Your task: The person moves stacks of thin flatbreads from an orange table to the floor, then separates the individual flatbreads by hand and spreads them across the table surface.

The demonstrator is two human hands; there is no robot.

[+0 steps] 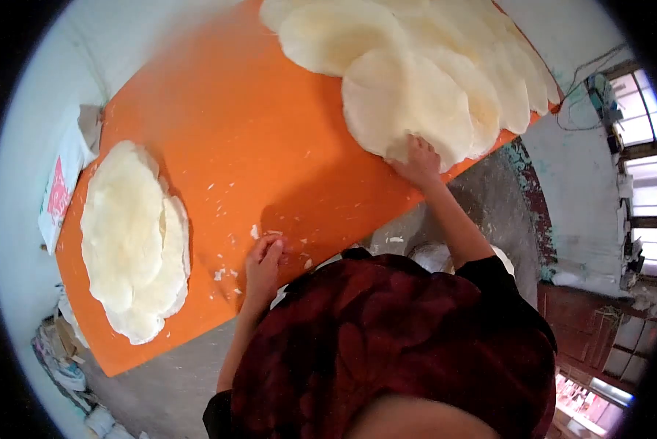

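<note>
- Sheets, thin, round and pale, lie on top of each other in a long row at the far right part of the tabletop. Some go past the top of the view.
- The right hand reaches out and touches the near edge of the front sheet in that row. Its fingers are bent over the sheet. I cannot tell if they pinch it or just rest on it.
- The left hand is by the near edge of the tabletop, well apart from the row. Its fingers are curled, with the thumb close to them. I cannot tell if it is closed or if something small is in it.
- A pile of the same kind of sheets lies flat at the left end of the tabletop. The sheets in it do not line up, so lower ones poke out at the side.
- The tabletop is orange. Little white bits are spread on it, many of them near the left hand.
- A white bag with a red mark is at the left edge of the tabletop, by the pale wall.
- The floor is gray. Bright windows are on the right.
</note>
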